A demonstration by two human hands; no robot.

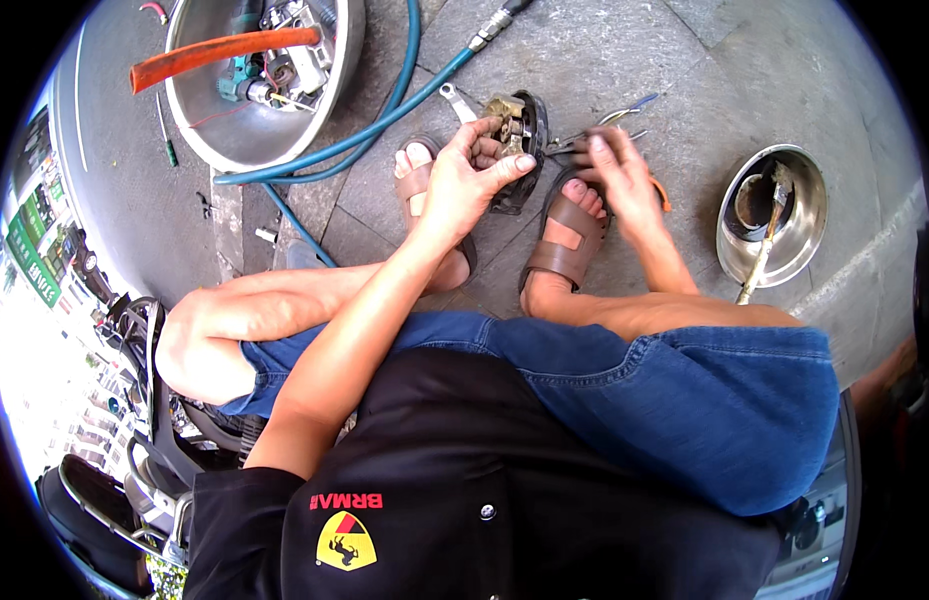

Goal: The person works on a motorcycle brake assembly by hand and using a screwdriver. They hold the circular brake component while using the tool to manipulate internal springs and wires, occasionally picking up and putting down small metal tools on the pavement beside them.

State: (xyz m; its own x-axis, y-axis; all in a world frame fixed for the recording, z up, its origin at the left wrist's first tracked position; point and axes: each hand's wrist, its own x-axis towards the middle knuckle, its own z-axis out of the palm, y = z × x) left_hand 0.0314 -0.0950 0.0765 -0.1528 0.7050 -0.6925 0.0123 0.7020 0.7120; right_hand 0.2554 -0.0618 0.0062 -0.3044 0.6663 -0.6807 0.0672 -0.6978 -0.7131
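Left hand [471, 172] clamped on the grimy metal part [527, 138]; right hand [621, 175] blurred, grip I can't tell! Slick grime could make it slip onto a sandal [558, 262].

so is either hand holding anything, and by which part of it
The left hand holds a dark metal assembly by its near left side, with the fingers. The right hand is blurred; its hold cannot be told.
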